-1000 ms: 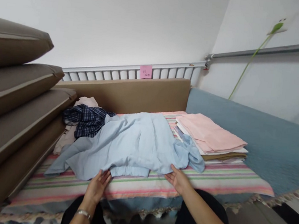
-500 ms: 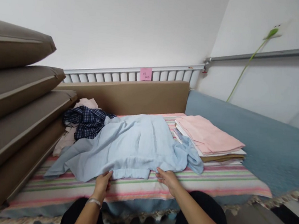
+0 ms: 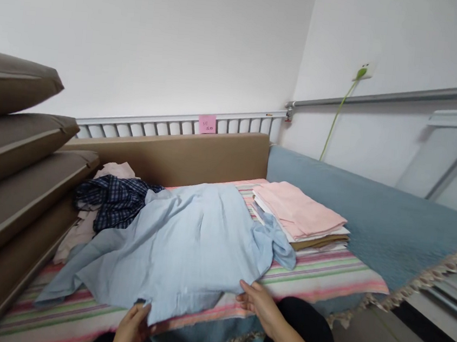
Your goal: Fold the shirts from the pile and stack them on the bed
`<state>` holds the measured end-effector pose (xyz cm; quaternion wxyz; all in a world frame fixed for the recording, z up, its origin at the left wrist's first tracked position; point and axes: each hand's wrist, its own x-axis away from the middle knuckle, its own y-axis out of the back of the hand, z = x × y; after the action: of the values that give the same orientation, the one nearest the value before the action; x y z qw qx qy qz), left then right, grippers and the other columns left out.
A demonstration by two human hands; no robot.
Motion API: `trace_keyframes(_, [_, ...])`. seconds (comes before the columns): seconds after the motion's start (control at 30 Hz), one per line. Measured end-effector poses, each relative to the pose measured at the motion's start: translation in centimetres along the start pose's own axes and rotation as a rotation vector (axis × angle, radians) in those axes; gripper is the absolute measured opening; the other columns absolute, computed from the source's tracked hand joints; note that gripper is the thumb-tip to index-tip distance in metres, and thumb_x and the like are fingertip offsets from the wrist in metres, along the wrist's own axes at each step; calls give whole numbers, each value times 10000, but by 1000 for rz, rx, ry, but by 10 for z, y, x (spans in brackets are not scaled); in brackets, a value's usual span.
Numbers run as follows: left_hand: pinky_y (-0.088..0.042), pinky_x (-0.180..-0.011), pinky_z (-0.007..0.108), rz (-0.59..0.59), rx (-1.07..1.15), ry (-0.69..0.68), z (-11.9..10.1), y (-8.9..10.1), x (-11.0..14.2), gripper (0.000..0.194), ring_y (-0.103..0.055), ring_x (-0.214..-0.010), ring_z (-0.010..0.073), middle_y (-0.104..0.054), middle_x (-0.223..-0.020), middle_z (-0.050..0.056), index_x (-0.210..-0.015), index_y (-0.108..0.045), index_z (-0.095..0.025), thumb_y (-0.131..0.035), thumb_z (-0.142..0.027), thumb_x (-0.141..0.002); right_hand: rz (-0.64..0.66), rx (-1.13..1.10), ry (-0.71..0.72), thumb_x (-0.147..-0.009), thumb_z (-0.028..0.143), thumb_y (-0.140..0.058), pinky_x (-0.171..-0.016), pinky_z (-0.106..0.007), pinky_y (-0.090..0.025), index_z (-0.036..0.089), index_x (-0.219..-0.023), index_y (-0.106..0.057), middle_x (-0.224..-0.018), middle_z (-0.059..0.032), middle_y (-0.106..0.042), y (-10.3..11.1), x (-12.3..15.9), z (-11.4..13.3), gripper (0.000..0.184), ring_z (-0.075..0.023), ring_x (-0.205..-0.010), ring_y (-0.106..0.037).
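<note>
A light blue shirt [image 3: 179, 247] lies spread over the striped blanket [image 3: 316, 267] in front of me. My left hand [image 3: 132, 327] pinches the shirt's near hem at the lower middle, fingers closed on the cloth. My right hand [image 3: 257, 302] grips the hem's right corner with the fingers curled around the fabric. The shirt's near edge hangs close to the bed's front edge.
A folded stack topped by pink cloth [image 3: 299, 214] sits right of the shirt. A dark plaid garment [image 3: 113, 200] and pale clothes [image 3: 79, 231] are heaped at the left. Brown cushions [image 3: 16, 170] are stacked far left. A blue mattress [image 3: 370, 218] extends right.
Both hands have taken hold of the shirt's hem and drawn it toward me, to the bed's front edge. The view has shifted right and down.
</note>
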<state>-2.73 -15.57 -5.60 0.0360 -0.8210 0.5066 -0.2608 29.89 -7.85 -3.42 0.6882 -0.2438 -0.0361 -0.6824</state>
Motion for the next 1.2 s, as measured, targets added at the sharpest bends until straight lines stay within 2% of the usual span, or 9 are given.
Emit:
trace_keyframes(0.17, [-466, -506, 279, -70, -59, 44, 30, 2, 16, 423, -563, -484, 153, -555, -507, -33, -646, -542, -206, -803, -459, -432, -9, 38, -31, -665, 402, -707, -512, -200, -459, 174, -837, -595, -639, -17, -644, 20, 5, -19, 308, -122, -554, -614])
trace_keyframes(0.33, [-500, -535, 367, -339, -363, -346, 34, 39, 8, 448, -637, -631, 253, -674, -766, 84, -852, -594, -202, -702, -484, -521, -109, 321, -9, -634, 413, -640, -575, -289, -506, 207, -754, -597, -781, -74, -691, 49, -7, -29, 242, -218, -688, -663])
trace_keyframes(0.4, [-518, -768, 457, -350, -583, -573, 21, 61, 3, 420, -636, -879, 319, -676, -941, 119, -912, -617, -207, -681, -386, -538, -191, 543, 211, -631, 380, -598, -720, -375, -526, 234, -843, -621, -909, -88, -690, 62, -9, -23, 258, -273, -855, -653])
trace_keyframes(0.47, [-410, -984, 490, -302, -817, -728, 8, 78, -5, 416, -560, -1083, 338, -643, -1102, 119, -979, -641, -220, -616, -260, -566, -251, 786, 565, -654, 344, -559, -929, -430, -448, 245, -1001, -629, -1114, -101, -639, 73, -10, -15, 367, -294, -1073, -569])
trace_keyframes(0.57, [-315, -1075, 485, -225, -1057, -823, -5, 88, -20, 557, -451, -1235, 313, -548, -1291, 89, -1121, -616, -246, -470, -129, -597, -233, 1100, 874, -685, 231, -506, -1050, -450, -331, 247, -1183, -591, -1385, -76, -442, 78, -17, -7, 506, -283, -1269, -399])
trace_keyframes(0.73, [-363, -1047, 482, -135, -1162, -825, -8, 92, -54, 525, -457, -1236, 311, -572, -1277, 64, -1077, -654, -291, -461, -142, -612, -227, 1353, 818, -632, 61, -454, -1048, -405, -349, 238, -1133, -651, -1399, -70, -431, 73, -48, -6, 568, -256, -1276, -399])
trace_keyframes(0.9, [-412, -1015, 483, -111, -1014, -786, -18, 106, -85, 365, -567, -1105, 332, -667, -1117, 79, -875, -724, -282, -529, -210, -574, -271, 1338, 683, -648, 46, -436, -1032, -368, -375, 235, -971, -730, -1294, -84, -545, 72, -67, -1, 476, -238, -1189, -503])
trace_keyframes(1.07, [-476, -938, 506, -187, -822, -716, -36, 109, -103, 148, -656, -891, 340, -725, -821, 59, -609, -676, -280, -561, -259, -519, -284, 1163, 589, -652, 73, -425, -1016, -355, -395, 220, -947, -737, -1215, -84, -606, 70, -58, 8, 455, -222, -1141, -547])
trace_keyframes(1.2, [-495, -915, 436, -179, -795, -704, -61, 102, -89, 212, -662, -903, 314, -737, -848, 43, -665, -705, -261, -604, -354, -504, -298, 1077, 653, -663, 164, -430, -1019, -384, -387, 212, -963, -734, -1193, -86, -619, 73, -34, 21, 429, -237, -1132, -547])
